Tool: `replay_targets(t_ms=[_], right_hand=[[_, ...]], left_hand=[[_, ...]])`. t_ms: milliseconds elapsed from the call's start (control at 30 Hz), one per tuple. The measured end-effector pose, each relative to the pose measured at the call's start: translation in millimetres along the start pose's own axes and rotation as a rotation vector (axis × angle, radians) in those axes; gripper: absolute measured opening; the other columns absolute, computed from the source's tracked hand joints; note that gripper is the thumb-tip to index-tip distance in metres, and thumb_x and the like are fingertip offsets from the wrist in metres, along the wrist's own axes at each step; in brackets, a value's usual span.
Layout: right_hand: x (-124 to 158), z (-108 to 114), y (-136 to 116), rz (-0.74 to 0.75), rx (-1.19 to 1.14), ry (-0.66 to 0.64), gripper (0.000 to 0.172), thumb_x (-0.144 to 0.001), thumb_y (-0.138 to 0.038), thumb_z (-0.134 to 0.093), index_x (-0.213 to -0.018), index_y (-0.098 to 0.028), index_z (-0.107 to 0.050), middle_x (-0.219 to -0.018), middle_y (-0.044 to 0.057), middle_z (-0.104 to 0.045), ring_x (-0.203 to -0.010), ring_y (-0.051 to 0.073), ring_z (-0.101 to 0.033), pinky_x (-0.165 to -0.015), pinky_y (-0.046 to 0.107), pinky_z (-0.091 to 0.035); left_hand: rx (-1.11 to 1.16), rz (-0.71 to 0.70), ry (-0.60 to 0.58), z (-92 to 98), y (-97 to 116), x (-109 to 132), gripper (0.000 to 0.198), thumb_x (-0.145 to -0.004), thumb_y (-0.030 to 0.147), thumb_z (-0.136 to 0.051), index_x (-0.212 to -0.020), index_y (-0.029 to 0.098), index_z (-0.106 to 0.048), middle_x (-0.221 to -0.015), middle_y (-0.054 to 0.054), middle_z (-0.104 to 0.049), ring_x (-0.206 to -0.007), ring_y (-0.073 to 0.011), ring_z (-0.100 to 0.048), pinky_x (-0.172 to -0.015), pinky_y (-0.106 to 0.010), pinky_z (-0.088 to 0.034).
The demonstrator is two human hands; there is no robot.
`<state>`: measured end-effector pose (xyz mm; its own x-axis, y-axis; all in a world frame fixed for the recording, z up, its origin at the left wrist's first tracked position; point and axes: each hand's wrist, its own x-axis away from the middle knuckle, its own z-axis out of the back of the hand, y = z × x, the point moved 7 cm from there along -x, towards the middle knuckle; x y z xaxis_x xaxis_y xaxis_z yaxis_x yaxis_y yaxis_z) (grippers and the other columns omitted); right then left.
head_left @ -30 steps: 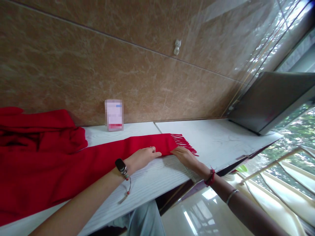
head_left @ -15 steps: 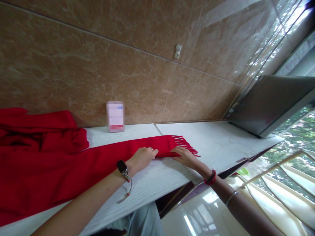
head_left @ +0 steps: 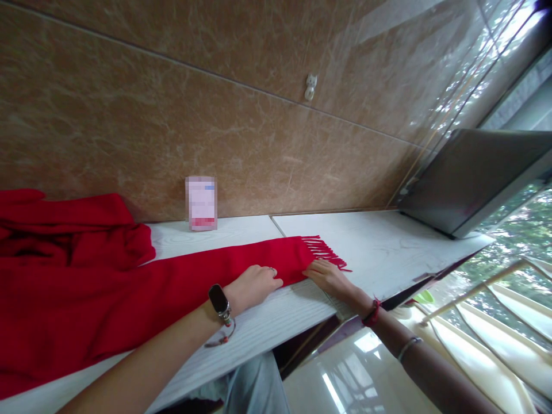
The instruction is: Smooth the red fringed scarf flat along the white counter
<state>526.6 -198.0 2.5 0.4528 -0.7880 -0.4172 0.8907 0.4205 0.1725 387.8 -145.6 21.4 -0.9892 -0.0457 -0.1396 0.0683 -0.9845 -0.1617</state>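
Scarf (head_left: 181, 282), red, lies lengthwise left to right beneath and just beyond both hands' fingers, its bulk heaped to their left. The left hand (head_left: 254, 286) curls its fingers at the near edge; the right hand (head_left: 328, 278), nearer the fringe (head_left: 319, 247), bends its fingers there too. Whether either pinches fabric, I cannot tell.

Home: the likely sort of place, which room unclear
Wall (head_left: 150, 126): brown, marbled tiles, a small white cat-shaped figure (head_left: 310, 87) on it
Bench (head_left: 366, 230): white, wood-grained, along the wall
Floor (head_left: 306, 388): pale, glossy
Window (head_left: 520, 221): green leaves (head_left: 528, 230) outside
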Motion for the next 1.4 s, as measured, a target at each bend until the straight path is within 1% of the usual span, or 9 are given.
replay_targets(t_ms=[133,267,533,800,967,1133,1233,1333,1400], right_hand=[[6.6,6.7,-0.2,-0.039,-0.003,0.023,0.026,-0.090,-0.018,-0.037,-0.088,-0.017,-0.063,-0.078,0.006,-0.060,-0.073,0.016,-0.053,-0.066,0.029,-0.044],[10.9,7.2,5.2,-0.094,-0.031,0.055,0.030,-0.091,-0.019,-0.035,-0.086,-0.018,-0.064,-0.075,0.006,-0.061,-0.071,0.015,-0.054,-0.065,0.028,-0.045],[5.5,4.4,3.4,-0.099,-0.069,0.044,0.029,-0.090,-0.020,-0.036,-0.086,-0.016,-0.065,-0.073,0.006,-0.061,-0.068,0.015,-0.053,-0.061,0.028,-0.045],[2.2,6.4,-5.0,-0.066,-0.036,0.012,0.025,-0.090,-0.018,-0.039,-0.087,-0.016,-0.063,-0.074,0.006,-0.061,-0.070,0.015,-0.054,-0.063,0.028,-0.045],[11.7,8.1,8.7,-0.117,-0.032,0.000,0.025,-0.090,-0.020,-0.038,-0.088,-0.016,-0.063,-0.078,0.007,-0.063,-0.074,0.016,-0.056,-0.067,0.029,-0.047],[33.0,12.1,32.6,-0.219,-0.015,0.010,0.025,-0.090,-0.024,-0.039,-0.089,-0.018,-0.063,-0.082,0.007,-0.064,-0.076,0.016,-0.058,-0.070,0.030,-0.048],[40.6,11.5,40.3,-0.255,-0.006,0.012,0.023,-0.089,-0.024,-0.041,-0.090,-0.017,-0.063,-0.083,0.007,-0.064,-0.077,0.017,-0.058,-0.072,0.031,-0.048],[41.4,8.5,44.1,-0.282,-0.020,0.006,0.022,-0.088,-0.022,-0.042,-0.088,-0.017,-0.063,-0.082,0.007,-0.064,-0.077,0.017,-0.058,-0.071,0.031,-0.048],[40.0,6.8,47.0,-0.307,-0.053,0.007,0.019,-0.087,-0.021,-0.044,-0.086,-0.018,-0.062,-0.081,0.007,-0.064,-0.076,0.017,-0.058,-0.070,0.031,-0.047]], left_hand=[[-0.022,-0.036,0.051,2.7,4.5,-2.8,0.013,-0.083,0.008,-0.048,-0.083,0.013,-0.060,-0.094,-0.008,-0.058,-0.085,-0.0193,-0.057,-0.065,-0.028,-0.046],[0.065,-0.001,-0.013,-1.3,-1.4,-5.3,0.016,-0.083,0.005,-0.045,-0.088,0.014,-0.058,-0.086,-0.006,-0.060,-0.075,-0.0166,-0.059,-0.061,-0.025,-0.046],[0.129,0.095,-0.092,-10.5,-10.5,-4.7,0.019,-0.082,0.006,-0.041,-0.092,0.014,-0.056,-0.089,-0.008,-0.061,-0.078,-0.0192,-0.060,-0.063,-0.029,-0.047],[-0.008,0.066,0.047,-3.0,24.1,-30.6,0.018,-0.084,0.009,-0.045,-0.098,0.012,-0.054,-0.097,-0.010,-0.059,-0.088,-0.0220,-0.056,-0.068,-0.032,-0.049],[-0.016,0.012,0.014,-10.5,30.6,-51.8,0.018,-0.086,0.007,-0.041,-0.098,0.008,-0.054,-0.090,-0.012,-0.061,-0.083,-0.0219,-0.058,-0.062,-0.031,-0.049],[0.022,0.050,0.017,-13.2,16.1,-46.9,0.018,-0.083,0.003,-0.045,-0.098,0.009,-0.053,-0.082,-0.009,-0.061,-0.074,-0.0211,-0.060,-0.060,-0.031,-0.050],[0.013,0.049,0.028,-11.8,12.9,-42.9,0.027,-0.083,0.002,-0.043,-0.109,0.010,-0.048,-0.079,-0.008,-0.061,-0.071,-0.0200,-0.060,-0.058,-0.030,-0.049],[0.017,0.023,0.067,-7.7,14.1,-40.8,0.036,-0.085,0.005,-0.042,-0.119,0.017,-0.043,-0.080,-0.006,-0.060,-0.072,-0.0182,-0.060,-0.057,-0.027,-0.047],[0.031,0.000,0.095,-5.8,15.3,-39.6,0.030,-0.086,0.009,-0.043,-0.113,0.021,-0.047,-0.083,-0.005,-0.059,-0.074,-0.0170,-0.060,-0.058,-0.025,-0.047]])
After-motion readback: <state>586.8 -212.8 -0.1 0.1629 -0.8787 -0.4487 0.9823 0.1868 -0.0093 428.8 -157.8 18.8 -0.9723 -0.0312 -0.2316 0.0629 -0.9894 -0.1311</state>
